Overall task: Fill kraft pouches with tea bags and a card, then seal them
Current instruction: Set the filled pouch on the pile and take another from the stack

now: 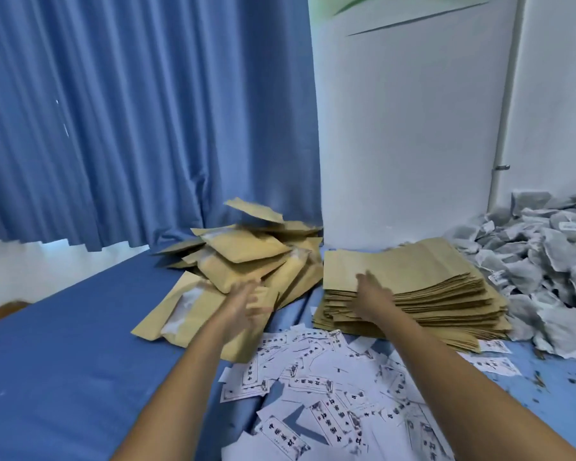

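At mid-frame, the loose heap of filled brown kraft pouches could be knocked over by the blurry left hand, fingers spread, nothing held. Right of centre, several sheets could be dragged off the flat stack of empty brown pouches by the right hand, laid flat on top.

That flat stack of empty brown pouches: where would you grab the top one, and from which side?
Probably at the near edge of the stack of pouches, coming from the front. The edges there are fanned and stepped, so a thumb could slip under just the top sheet. The right hand already lies flat there. Tea bags crowd the right side.
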The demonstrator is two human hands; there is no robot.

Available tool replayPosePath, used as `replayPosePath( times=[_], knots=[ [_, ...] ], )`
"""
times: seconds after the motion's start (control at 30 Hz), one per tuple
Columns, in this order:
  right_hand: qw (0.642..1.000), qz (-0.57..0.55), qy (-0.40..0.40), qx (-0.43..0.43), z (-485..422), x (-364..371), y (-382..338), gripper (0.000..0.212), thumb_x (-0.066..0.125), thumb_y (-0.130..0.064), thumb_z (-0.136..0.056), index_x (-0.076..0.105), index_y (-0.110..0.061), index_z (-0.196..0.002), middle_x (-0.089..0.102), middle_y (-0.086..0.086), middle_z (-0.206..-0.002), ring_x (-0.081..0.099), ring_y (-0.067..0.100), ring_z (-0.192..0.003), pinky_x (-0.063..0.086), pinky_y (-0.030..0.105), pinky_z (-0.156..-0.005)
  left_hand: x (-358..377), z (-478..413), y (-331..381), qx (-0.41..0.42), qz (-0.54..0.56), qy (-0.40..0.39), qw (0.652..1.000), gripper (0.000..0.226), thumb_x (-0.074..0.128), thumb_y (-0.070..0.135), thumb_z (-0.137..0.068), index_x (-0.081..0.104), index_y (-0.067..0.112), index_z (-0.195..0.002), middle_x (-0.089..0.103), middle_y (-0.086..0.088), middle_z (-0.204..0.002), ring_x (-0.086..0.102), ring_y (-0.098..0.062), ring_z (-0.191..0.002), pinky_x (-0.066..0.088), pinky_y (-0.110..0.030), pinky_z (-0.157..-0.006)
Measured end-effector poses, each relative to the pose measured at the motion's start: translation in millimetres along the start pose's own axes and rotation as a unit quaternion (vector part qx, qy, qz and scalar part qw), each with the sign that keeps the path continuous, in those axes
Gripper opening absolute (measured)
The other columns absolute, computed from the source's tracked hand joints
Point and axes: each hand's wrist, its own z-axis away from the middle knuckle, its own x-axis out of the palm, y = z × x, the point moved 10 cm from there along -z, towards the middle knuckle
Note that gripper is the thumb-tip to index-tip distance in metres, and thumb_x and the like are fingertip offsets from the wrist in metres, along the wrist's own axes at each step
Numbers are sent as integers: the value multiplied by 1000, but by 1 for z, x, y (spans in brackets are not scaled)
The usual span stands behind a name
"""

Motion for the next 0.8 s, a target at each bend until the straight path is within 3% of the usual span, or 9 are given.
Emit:
replayPosePath(
  times=[0.1,0.23,0.3,0.4,0.47,0.53,0.57,0.67,0.8],
  knots=[
    [970,238,4,48,-1,3,75,68,44,-10,-90,13,-11,-151,6,15,-159,6,28,-147,6,51,-118,8,3,-46,-56,-10,-40,998,45,45,31,-100,26,16,-137,41,-21,-135,64,-33,-91,50,-48,-86],
    [932,352,81,-5,9,-13,107,45,49,-14,-91,41,-18,-135,47,1,-141,40,17,-132,16,40,-116,17,-2,-80,-89,-31,-52,994,39,52,35,-96,36,16,-126,54,-17,-124,66,-35,-95,53,-48,-86],
    [922,368,118,-28,15,-21,101,34,49,-16,-91,48,-23,-124,56,-5,-126,45,16,-122,23,35,-111,25,-4,-84,-87,-36,-55,994,36,54,34,-95,40,15,-123,56,-17,-120,68,-33,-90,56,-43,-77],
    [918,366,142,-52,18,-27,89,34,49,-15,-91,50,-25,-123,51,-2,-125,38,21,-124,22,38,-111,46,-2,-86,-87,-2,-56,995,37,57,30,-94,43,14,-124,57,-16,-115,67,-28,-79,53,-36,-64],
    [922,358,135,-58,17,-27,89,47,51,-12,-91,43,-25,-135,37,4,-144,25,27,-136,14,43,-116,62,-3,-84,-69,-1,-59,996,37,59,29,-93,43,16,-125,59,-15,-116,68,-27,-81,55,-39,-70],
    [933,341,114,-32,17,-25,99,65,46,-8,-94,17,-21,-150,14,1,-159,9,24,-146,3,45,-118,77,-4,-81,-51,-19,-70,996,38,58,27,-94,43,15,-126,59,-16,-117,69,-27,-84,54,-43,-82],
    [933,342,113,-23,17,-24,103,65,45,-9,-95,13,-19,-150,17,0,-158,13,22,-146,4,43,-118,84,-3,-80,-45,-24,-77,996,38,57,26,-94,42,14,-127,60,-16,-117,69,-28,-84,54,-44,-85],
    [920,355,154,-62,26,-34,98,39,46,-12,-93,40,-18,-131,61,-3,-122,53,18,-115,22,34,-108,104,4,-79,-29,-47,-80,995,42,57,25,-95,38,16,-132,59,-11,-117,66,-24,-86,52,-40,-85],
    [904,348,210,-130,51,-52,81,28,57,-6,-83,62,-19,-107,70,-4,-81,62,18,-76,34,30,-84,114,14,-51,128,-233,32,963,44,59,28,-92,43,17,-131,35,-4,-137,50,-17,-114,40,-25,-89]
  ],
)
